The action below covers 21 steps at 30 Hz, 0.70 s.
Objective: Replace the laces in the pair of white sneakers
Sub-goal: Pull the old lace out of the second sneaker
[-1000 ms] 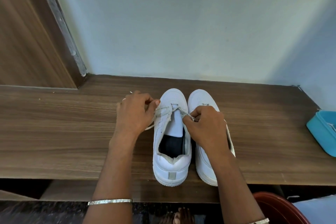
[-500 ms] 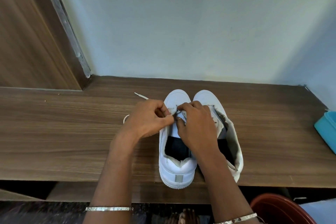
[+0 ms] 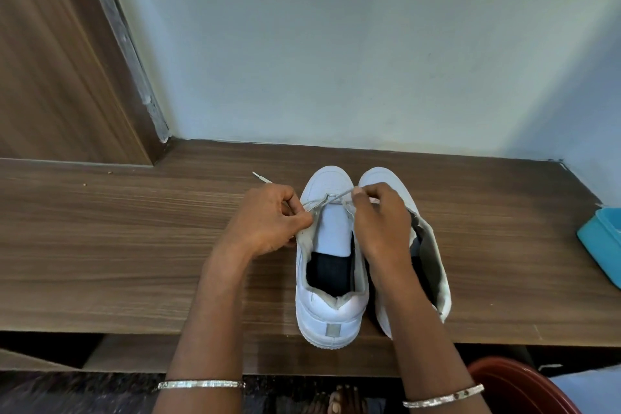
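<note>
Two pinches: left hand (image 3: 265, 223), right hand (image 3: 381, 222) grip lace (image 3: 337, 197) across sneaker (image 3: 322, 309); heel tab (image 3: 332, 330) unreadable.

**Wood, wall and plastic around me**

The table (image 3: 134, 245) before me is dark wood-grain laminate and runs back to a pale bluish wall (image 3: 336, 44). At my left stands a brown wooden panel (image 3: 50, 60), its edge by the wall a rough grey strip (image 3: 124, 44). A few crumbs (image 3: 84, 184) lie near it. A turquoise plastic container (image 3: 601, 242) sits at the table's right end, half out of my sight. Below to my right shows a reddish-brown tub (image 3: 514, 383). Below to my left is dark speckled floor (image 3: 67, 393).
</note>
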Each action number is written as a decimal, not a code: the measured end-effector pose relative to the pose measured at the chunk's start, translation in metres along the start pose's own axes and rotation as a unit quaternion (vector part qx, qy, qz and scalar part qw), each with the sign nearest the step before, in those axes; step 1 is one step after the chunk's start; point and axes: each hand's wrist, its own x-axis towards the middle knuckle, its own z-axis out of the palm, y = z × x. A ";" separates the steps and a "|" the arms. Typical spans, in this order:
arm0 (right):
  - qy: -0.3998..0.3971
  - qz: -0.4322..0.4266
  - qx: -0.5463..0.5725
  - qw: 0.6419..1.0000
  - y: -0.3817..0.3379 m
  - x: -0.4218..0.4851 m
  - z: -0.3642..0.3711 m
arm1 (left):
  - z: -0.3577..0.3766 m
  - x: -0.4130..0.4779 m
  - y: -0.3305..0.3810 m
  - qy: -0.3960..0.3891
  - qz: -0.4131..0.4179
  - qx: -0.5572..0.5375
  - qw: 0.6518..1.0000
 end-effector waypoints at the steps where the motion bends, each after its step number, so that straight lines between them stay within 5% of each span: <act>1: -0.003 0.033 0.035 0.999 0.000 0.002 -0.004 | 0.000 0.000 0.000 0.000 -0.003 -0.003 1.000; 3: 0.001 0.029 0.013 1.000 0.003 0.003 -0.007 | 0.000 0.000 0.000 -0.002 -0.006 -0.006 1.000; 6: 0.016 -0.101 -0.099 0.990 0.006 -0.002 -0.004 | 0.000 0.000 0.001 -0.004 -0.007 -0.015 1.000; 9: -0.026 -0.218 -0.217 0.951 0.006 -0.006 0.003 | 0.000 -0.001 0.001 -0.007 -0.009 -0.022 1.000; 12: -0.036 -0.228 -0.336 0.913 0.006 -0.013 0.008 | -0.001 -0.002 0.000 -0.011 -0.006 -0.021 1.000; 16: 0.014 -0.219 -0.243 0.945 0.006 -0.012 0.011 | -0.001 -0.001 0.001 -0.005 -0.010 -0.015 1.000; 21: 0.102 -0.095 -0.015 0.990 -0.002 0.001 -0.012 | 0.000 -0.001 0.000 -0.005 -0.017 -0.016 1.000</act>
